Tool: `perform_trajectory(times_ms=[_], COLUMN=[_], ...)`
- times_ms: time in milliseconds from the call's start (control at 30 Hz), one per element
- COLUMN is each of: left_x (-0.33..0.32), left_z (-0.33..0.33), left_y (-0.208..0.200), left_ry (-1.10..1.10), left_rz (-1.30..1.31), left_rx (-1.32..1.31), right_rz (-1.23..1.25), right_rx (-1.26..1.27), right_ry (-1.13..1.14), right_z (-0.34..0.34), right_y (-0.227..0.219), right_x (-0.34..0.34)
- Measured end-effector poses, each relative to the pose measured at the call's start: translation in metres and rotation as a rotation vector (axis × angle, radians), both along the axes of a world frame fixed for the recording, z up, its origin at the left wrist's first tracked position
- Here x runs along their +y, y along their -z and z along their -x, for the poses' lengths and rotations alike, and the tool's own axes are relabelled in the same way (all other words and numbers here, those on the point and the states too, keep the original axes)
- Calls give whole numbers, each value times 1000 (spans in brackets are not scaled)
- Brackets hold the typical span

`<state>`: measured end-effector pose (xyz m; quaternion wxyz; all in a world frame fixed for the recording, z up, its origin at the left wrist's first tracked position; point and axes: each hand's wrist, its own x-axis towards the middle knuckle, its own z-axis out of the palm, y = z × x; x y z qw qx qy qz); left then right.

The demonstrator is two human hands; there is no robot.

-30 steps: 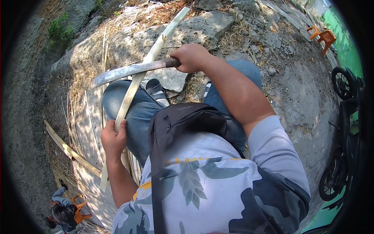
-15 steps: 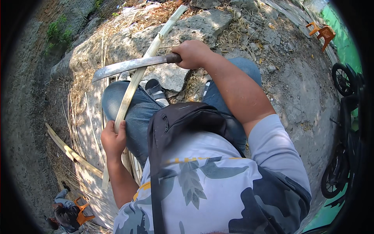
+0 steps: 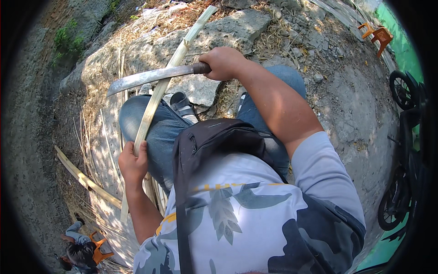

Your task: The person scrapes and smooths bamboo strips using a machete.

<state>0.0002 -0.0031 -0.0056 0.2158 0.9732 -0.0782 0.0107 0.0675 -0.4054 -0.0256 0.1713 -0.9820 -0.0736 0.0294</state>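
Note:
My right hand (image 3: 223,62) is closed round the dark handle of a machete (image 3: 146,77). Its long, slightly curved blade points left and lies across a pale split bamboo strip (image 3: 156,99). Lower down, my left hand (image 3: 132,162) grips that strip, thumb on top. The strip slants from beside my left forearm, over my left knee, up to the rubble ahead, with a rough node near its far part. The blade crosses it just beyond the knee; whether the edge bites into the wood I cannot tell.
A curved bamboo piece (image 3: 86,180) and several thin strips lie on the ground at left. A broken concrete slab (image 3: 196,91) is by my feet. At lower left a person (image 3: 80,249) is beside an orange chair (image 3: 101,251). More orange chairs (image 3: 381,36) and a motorbike (image 3: 404,137) stand at right.
Both hands, the machete and the strip are almost where they were; the blade has shifted very slightly left. The person at lower left has moved a little.

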Motion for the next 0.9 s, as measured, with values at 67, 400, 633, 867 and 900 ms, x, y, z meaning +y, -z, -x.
perform_trajectory(times_ms=[67, 400, 633, 867, 900], left_x=[0, 0, 3, -4, -3], left_z=[-1, 0, -1, 2, 2], left_y=[0, 2, 4, -1, 0], left_ry=[5, 1, 8, 12, 7], left_rz=[-9, 16, -6, -5, -1], left_rx=[-4, -25, -32, -49, -43], right_rz=[-4, 0, -23, -45, -47], right_rx=[7, 30, 12, -38, -38], right_ry=[-2, -1, -17, -46, -45], right_z=[-1, 0, 2, -1, -1], right_y=[2, 0, 2, 10, 9], right_x=[-1, 1, 0, -3, -2])
